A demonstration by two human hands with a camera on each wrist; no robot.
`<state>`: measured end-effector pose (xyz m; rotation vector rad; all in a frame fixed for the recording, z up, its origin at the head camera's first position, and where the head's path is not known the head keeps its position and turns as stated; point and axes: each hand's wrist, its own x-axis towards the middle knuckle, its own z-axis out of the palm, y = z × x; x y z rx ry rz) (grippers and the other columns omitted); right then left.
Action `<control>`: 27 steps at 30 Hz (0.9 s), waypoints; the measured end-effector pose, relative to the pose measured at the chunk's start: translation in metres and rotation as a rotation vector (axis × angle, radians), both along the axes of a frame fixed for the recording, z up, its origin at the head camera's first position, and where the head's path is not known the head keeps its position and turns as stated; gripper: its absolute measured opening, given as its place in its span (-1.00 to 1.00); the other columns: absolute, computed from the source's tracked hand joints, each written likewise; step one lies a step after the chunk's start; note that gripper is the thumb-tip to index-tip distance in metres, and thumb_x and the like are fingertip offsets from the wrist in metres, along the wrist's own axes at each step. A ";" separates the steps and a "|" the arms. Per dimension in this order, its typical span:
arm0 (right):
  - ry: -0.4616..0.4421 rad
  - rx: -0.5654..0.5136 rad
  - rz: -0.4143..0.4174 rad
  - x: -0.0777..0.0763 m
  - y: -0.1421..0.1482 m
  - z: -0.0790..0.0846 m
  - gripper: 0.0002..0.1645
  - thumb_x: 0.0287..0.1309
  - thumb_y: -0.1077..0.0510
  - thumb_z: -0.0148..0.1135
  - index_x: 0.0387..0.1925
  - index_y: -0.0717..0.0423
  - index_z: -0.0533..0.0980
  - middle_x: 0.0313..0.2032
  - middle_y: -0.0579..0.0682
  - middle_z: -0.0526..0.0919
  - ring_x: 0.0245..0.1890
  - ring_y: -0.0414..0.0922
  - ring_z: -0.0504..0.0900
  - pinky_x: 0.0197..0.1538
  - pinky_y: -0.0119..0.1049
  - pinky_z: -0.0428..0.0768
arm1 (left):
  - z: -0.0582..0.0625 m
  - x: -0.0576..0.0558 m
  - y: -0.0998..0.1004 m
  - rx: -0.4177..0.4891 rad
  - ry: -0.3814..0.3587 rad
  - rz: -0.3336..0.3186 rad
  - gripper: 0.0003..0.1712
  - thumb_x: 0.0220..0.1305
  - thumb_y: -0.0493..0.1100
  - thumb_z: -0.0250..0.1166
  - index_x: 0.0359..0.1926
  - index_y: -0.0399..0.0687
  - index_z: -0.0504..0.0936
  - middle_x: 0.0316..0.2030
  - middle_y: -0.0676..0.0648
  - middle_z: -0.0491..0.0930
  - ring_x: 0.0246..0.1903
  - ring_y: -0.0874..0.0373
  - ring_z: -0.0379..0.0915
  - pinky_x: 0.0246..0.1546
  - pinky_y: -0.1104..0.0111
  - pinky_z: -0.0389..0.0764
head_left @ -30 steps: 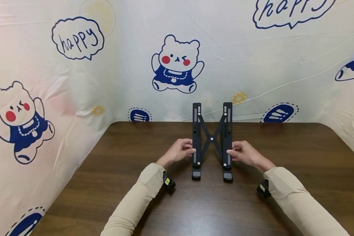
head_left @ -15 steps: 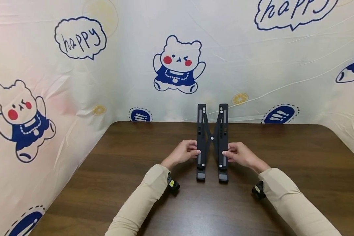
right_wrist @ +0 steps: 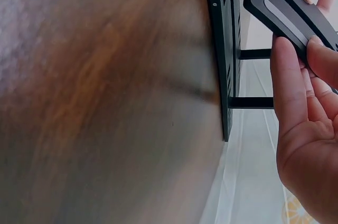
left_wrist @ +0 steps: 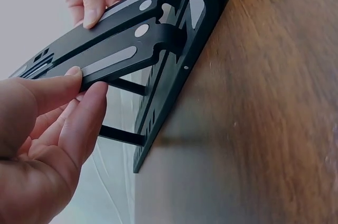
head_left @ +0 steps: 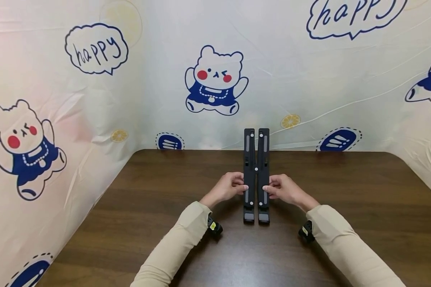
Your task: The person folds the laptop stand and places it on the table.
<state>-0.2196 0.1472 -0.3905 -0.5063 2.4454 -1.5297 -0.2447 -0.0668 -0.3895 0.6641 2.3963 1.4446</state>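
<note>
1. The black folding stand (head_left: 256, 169) stands on the bench; its left bar (head_left: 249, 171) and right bar (head_left: 263, 171) lie parallel with a narrow gap between them, a white rivet at the gap's middle.
2. Grey strips run along both bars, and a lip with a grey pad (head_left: 249, 215) ends each at the stand's near end.
3. Below the stand's sloping bars, struts (left_wrist: 124, 136) reach down to its base (left_wrist: 170, 86).
4. The left hand (head_left: 230, 186), at the stand's left side, pinches the left bar, thumb on top and fingers beneath.
5. The right hand (head_left: 283, 188), at the stand's right side, pinches the right bar likewise.
6. Beige sleeves (head_left: 179, 235) and black wrist devices (head_left: 214, 228) are nearer the viewer than the stand, on either side.
7. The brown bench (head_left: 147, 179) spreads around the stand.
8. Behind the stand hangs a pale sheet (head_left: 158, 87); its printed bear (head_left: 215, 79) is left of and above the stand, a lemon slice (head_left: 290, 121) to the right.
</note>
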 end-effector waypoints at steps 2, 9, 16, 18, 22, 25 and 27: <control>0.000 -0.005 0.008 0.000 -0.001 -0.001 -0.86 0.11 0.29 0.12 -0.44 0.35 0.44 -0.50 0.09 0.55 -0.43 -0.09 0.57 -0.32 -0.18 0.58 | 0.000 0.001 0.001 0.003 -0.003 0.000 -0.80 0.12 -0.33 0.20 -0.19 -0.28 0.51 -0.33 -0.17 0.57 -0.35 0.07 0.54 -0.35 0.33 0.57; 0.012 -0.037 0.030 0.001 -0.006 -0.002 -0.85 0.11 0.31 0.11 -0.47 0.38 0.41 -0.51 0.11 0.56 -0.43 -0.09 0.57 -0.32 -0.14 0.58 | 0.003 0.005 0.003 -0.039 -0.003 0.017 -0.82 0.11 -0.34 0.21 -0.21 -0.26 0.51 -0.35 -0.14 0.57 -0.42 0.11 0.55 -0.44 0.38 0.57; 0.010 -0.028 0.020 0.002 -0.007 0.001 -0.84 0.11 0.31 0.11 -0.49 0.37 0.40 -0.53 0.10 0.55 -0.44 -0.09 0.57 -0.33 -0.13 0.58 | 0.004 0.005 0.004 -0.046 -0.006 0.032 -0.81 0.11 -0.33 0.22 -0.21 -0.26 0.51 -0.35 -0.14 0.56 -0.39 0.11 0.54 -0.40 0.37 0.57; 0.010 -0.021 0.022 0.002 -0.007 0.001 -0.83 0.11 0.31 0.11 -0.51 0.36 0.39 -0.54 0.09 0.54 -0.46 -0.09 0.57 -0.33 -0.13 0.58 | 0.004 0.005 0.004 -0.045 -0.008 0.033 -0.80 0.11 -0.33 0.22 -0.19 -0.25 0.52 -0.34 -0.14 0.56 -0.38 0.11 0.54 -0.39 0.36 0.57; 0.010 -0.018 0.026 0.001 -0.007 0.002 -0.85 0.11 0.31 0.11 -0.49 0.37 0.40 -0.54 0.09 0.54 -0.45 -0.09 0.58 -0.34 -0.14 0.58 | 0.002 0.004 0.004 -0.018 -0.013 0.016 -0.78 0.12 -0.33 0.21 -0.17 -0.27 0.51 -0.32 -0.17 0.56 -0.33 0.05 0.54 -0.34 0.29 0.57; 0.011 -0.018 0.027 0.000 -0.006 0.002 -0.87 0.11 0.31 0.12 -0.43 0.38 0.44 -0.52 0.09 0.56 -0.44 -0.10 0.58 -0.34 -0.15 0.58 | 0.003 0.005 0.003 0.013 -0.018 -0.013 -0.78 0.13 -0.36 0.18 -0.15 -0.32 0.50 -0.29 -0.22 0.56 -0.29 -0.03 0.53 -0.30 0.23 0.55; 0.013 -0.020 0.028 -0.001 -0.006 0.002 -0.87 0.11 0.32 0.12 -0.42 0.39 0.44 -0.52 0.10 0.56 -0.44 -0.10 0.59 -0.34 -0.15 0.58 | 0.010 0.009 0.002 0.032 -0.026 -0.034 -0.77 0.14 -0.40 0.16 -0.14 -0.36 0.48 -0.27 -0.27 0.55 -0.26 -0.08 0.52 -0.28 0.22 0.55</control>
